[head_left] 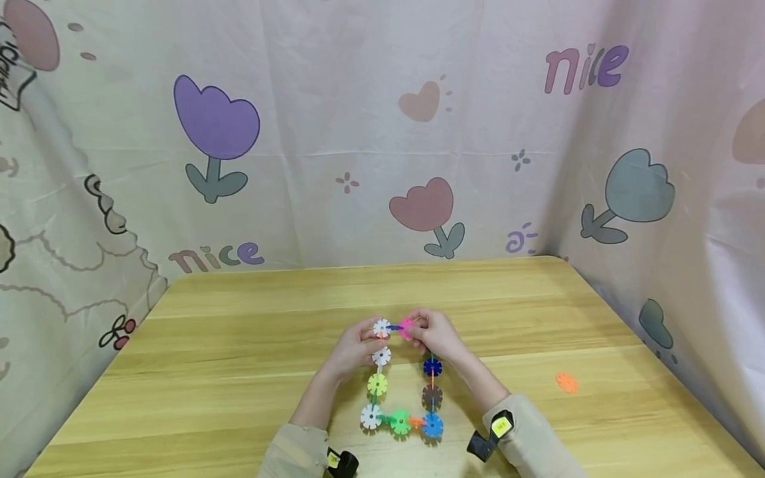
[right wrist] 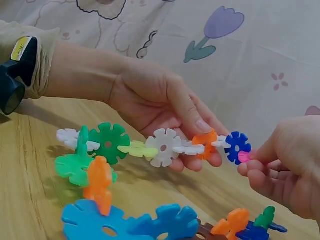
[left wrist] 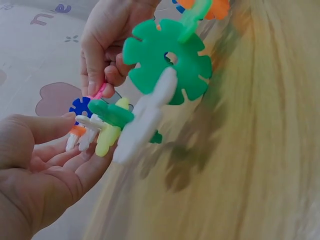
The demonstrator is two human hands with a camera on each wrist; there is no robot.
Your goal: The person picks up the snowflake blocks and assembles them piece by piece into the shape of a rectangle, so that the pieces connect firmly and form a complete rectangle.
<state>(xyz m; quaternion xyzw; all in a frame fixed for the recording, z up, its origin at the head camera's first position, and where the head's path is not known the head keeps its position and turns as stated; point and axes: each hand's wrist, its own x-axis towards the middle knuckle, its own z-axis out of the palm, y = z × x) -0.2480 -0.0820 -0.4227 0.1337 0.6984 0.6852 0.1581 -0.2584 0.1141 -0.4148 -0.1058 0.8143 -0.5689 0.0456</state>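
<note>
A chain of notched plastic snowflake discs bends into a near-rectangle between the hands. The left hand (head_left: 351, 350) grips its far-left corner, with the thumb by an orange disc (right wrist: 205, 144) and fingers underneath. Beside that, a white disc (head_left: 382, 327) joins a blue disc (right wrist: 236, 148) standing on edge. Fingertips of the right hand (head_left: 441, 337) pinch a pink disc (head_left: 406, 328), which meets the blue disc. Down the left side run white and yellow discs (head_left: 377, 384). The near side has a bright green disc (head_left: 400, 421) and a light blue corner disc (head_left: 433, 425). The chain's right end, by a dark blue disc (head_left: 433, 366), is partly hidden under the right hand.
A loose orange disc (head_left: 567, 382) lies on the wooden table (head_left: 239, 372), to the right of the right forearm. Patterned cloth (head_left: 323, 219) hangs behind the table and along both sides. Each wrist carries a black camera (head_left: 483, 446).
</note>
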